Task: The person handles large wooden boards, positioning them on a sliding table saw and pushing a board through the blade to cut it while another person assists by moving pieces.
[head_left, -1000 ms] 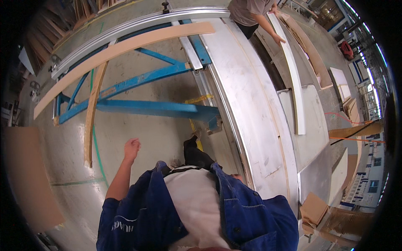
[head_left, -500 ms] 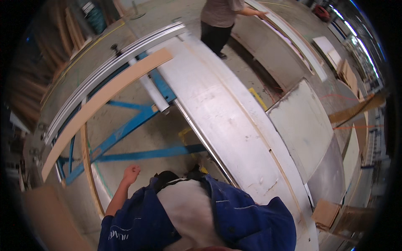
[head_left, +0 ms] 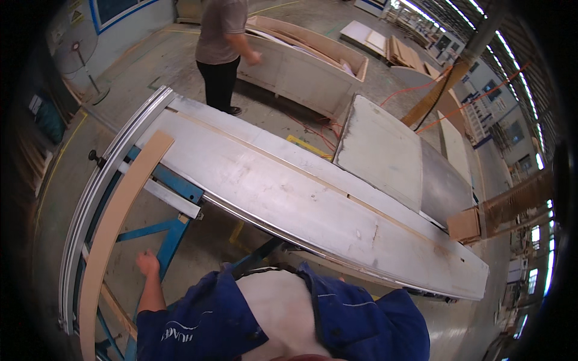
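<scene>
My left hand (head_left: 146, 263) hangs beside the blue metal frame (head_left: 171, 243) of a long machine table, its fingers loosely curled with nothing in them. To its left, a long tan board strip (head_left: 111, 222) lies across the frame, along the silver aluminium fence rail (head_left: 78, 222). The strip's far end rests on the pale metal tabletop (head_left: 259, 180), which stretches across in front of me. My right hand is not made out; the right sleeve (head_left: 400, 316) of my blue jacket is at my side.
Beyond the table a person (head_left: 223, 51) stands beside a large open bin (head_left: 301, 69) with boards in it. A grey side table (head_left: 382, 159) adjoins on the right. A brown duct (head_left: 439, 93), orange cables and a standing fan (head_left: 78, 54) are farther off.
My view has turned right, so the table runs more crosswise and the strip shows farther left. The person beyond no longer has a hand on the bin's long panel. My left hand stays empty.
</scene>
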`<action>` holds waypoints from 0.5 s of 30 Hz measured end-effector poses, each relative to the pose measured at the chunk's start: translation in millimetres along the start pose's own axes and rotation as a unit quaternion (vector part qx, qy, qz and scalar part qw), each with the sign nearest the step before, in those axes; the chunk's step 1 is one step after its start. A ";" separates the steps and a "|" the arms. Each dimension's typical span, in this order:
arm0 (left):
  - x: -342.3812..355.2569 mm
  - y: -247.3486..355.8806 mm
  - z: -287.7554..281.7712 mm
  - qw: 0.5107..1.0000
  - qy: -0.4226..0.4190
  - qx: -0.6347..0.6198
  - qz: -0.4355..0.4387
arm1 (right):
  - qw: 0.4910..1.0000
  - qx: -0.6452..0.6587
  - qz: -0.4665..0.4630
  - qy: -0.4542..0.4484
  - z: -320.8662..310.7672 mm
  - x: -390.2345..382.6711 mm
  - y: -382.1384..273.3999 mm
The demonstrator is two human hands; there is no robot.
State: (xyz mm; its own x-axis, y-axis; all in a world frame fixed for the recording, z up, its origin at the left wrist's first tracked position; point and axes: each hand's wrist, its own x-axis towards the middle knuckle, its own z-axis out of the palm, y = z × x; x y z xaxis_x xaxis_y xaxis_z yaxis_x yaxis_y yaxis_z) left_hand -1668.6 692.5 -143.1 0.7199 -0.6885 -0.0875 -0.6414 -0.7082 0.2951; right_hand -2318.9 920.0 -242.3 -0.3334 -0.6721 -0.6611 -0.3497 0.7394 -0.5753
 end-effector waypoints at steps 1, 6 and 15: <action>8.9 -0.3 5.5 0.998 -0.058 0.004 -0.007 | 1.000 0.005 0.016 0.014 -0.8 -9.3 9.4; 27.9 -1.3 25.8 0.981 -0.188 0.053 0.014 | 0.995 0.019 0.076 0.058 -1.8 -45.8 46.7; 13.3 10.2 17.4 0.973 -0.207 0.095 0.025 | 0.992 0.028 0.093 0.079 -17.0 -67.2 75.6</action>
State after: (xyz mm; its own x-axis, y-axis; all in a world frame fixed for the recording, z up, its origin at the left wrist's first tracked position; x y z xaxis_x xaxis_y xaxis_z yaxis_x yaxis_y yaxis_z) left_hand -1670.2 673.5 -157.8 0.5434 -0.6992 -0.4645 -0.7387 -0.6612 0.1310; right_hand -2337.8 1020.4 -233.1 -0.5224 -0.5183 -0.6771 -0.2211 0.8492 -0.4795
